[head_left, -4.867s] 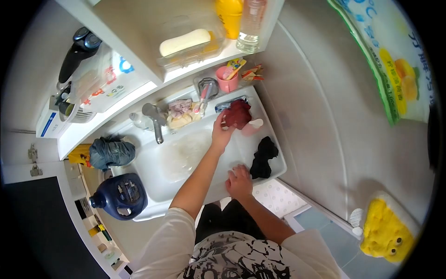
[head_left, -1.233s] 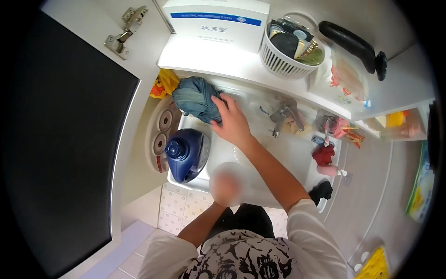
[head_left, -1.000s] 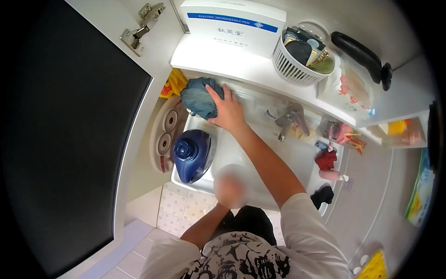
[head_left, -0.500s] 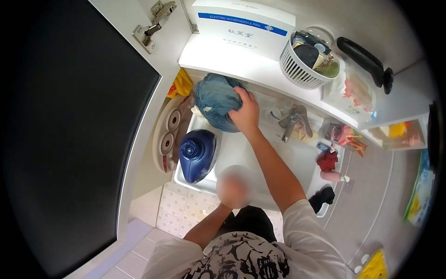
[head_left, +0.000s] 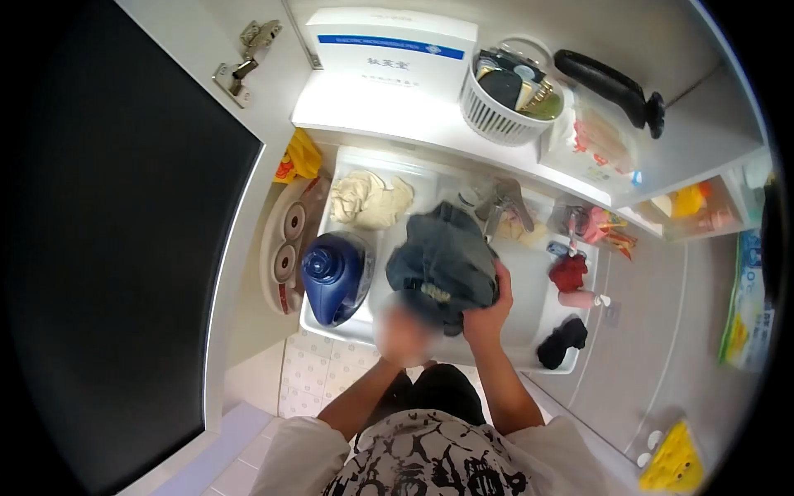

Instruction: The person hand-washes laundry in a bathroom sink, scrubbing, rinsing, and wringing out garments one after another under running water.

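Observation:
A bunched blue-grey garment [head_left: 442, 248], denim-like in look, is held over the white sink [head_left: 529, 306]. My right hand [head_left: 490, 312] grips its lower right side, with the fingers partly behind the cloth. At the garment's lower left edge is my left hand [head_left: 405, 332], blurred so that its fingers do not show. A blue bottle [head_left: 331, 277] with a cap stands on the sink's left ledge. Behind it lies a crumpled cream cloth [head_left: 372, 198]. The metal faucet [head_left: 506, 205] rises at the back, just beyond the garment.
An open cabinet door [head_left: 141, 248] takes up the left side. Overhead, a shelf [head_left: 389, 124] bears a white box [head_left: 393, 54] and a basket [head_left: 509, 112] of small items. Red cloth [head_left: 569, 273], a pink bottle [head_left: 579, 299] and black cloth [head_left: 562, 343] lie along the right ledge.
My right hand has brought the garment from the back left corner toward me and to the right. The cream cloth beneath it is now uncovered. My left hand is now beside the garment.

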A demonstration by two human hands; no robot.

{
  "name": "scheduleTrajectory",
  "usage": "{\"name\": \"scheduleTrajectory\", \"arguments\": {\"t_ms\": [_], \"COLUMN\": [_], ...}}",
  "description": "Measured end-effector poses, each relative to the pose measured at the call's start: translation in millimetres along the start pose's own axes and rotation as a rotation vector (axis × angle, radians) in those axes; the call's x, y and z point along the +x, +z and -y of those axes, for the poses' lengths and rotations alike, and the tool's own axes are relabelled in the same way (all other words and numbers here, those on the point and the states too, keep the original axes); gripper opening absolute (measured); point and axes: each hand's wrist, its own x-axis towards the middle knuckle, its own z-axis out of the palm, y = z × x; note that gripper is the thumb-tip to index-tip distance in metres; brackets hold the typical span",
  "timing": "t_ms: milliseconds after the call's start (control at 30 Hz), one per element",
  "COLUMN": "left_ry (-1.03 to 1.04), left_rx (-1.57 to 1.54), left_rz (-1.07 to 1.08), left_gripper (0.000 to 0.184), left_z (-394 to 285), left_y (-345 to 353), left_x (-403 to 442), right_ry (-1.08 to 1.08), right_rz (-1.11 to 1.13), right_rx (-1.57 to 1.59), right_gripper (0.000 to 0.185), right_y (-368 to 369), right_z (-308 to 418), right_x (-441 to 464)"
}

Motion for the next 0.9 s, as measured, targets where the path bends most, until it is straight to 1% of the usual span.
{"name": "scheduleTrajectory", "arguments": {"t_ms": [67,167,300,367,433,500,567,600,667,767,800,867,900], "left_ry": [-0.039,-0.338,-0.781,-0.688,-0.932,-0.919,-0.855,-0.911,-1.024,-1.009,-1.035,-1.089,-1.114], "left_rx": [-0.081,-0.754,-1.613,-1.868,-2.009,-1.625,-1.385,-1.388,-1.388,-1.453,-1.527,-1.677,-1.716], "left_rz": [0.001,0.225,0.552,0.684,0.726,0.674,0.705,0.658,0.562,0.424,0.398,0.342,0.354], "left_gripper": [0.054,0.055,0.058,0.059,0.061,0.060,0.058,0.056,0.052,0.049,0.050,0.053,0.056], "left_z": [4,7,29,56,17,-27,-31,-38,-51,-47,-41,-24,-18], "left_y": [8,12,10,18,-27,-45,-36,-37,-46,-41,-37,-32,-34], "left_x": [-5,-16,-34,-40,-4,19,20,25,32,25,22,16,16], "right_ry": [0.126,0.263,0.401,0.467,0.315,0.168,0.034,0.025,-0.015,-0.119,-0.162,-0.028,0.040], "right_rz": [-0.013,0.052,0.099,0.137,0.269,0.426,0.613,0.660,0.672,0.696,0.707,0.766,0.793], "right_rx": [0.106,0.243,0.269,0.259,-0.024,-0.314,-0.603,-0.634,-0.607,-0.597,-0.597,-0.401,-0.302], "right_gripper": [0.071,0.060,0.059,0.060,0.057,0.054,0.052,0.050,0.054,0.060,0.062,0.063,0.064], "right_y": [-21,-53,-86,-93,-94,-91,-85,-81,-76,-73,-72,-75,-77], "right_z": [-23,-35,-54,-70,-71,-67,-55,-58,-60,-61,-61,-34,-25], "right_x": [-22,-48,-62,-66,-72,-71,-72,-73,-77,-74,-72,-58,-52]}}
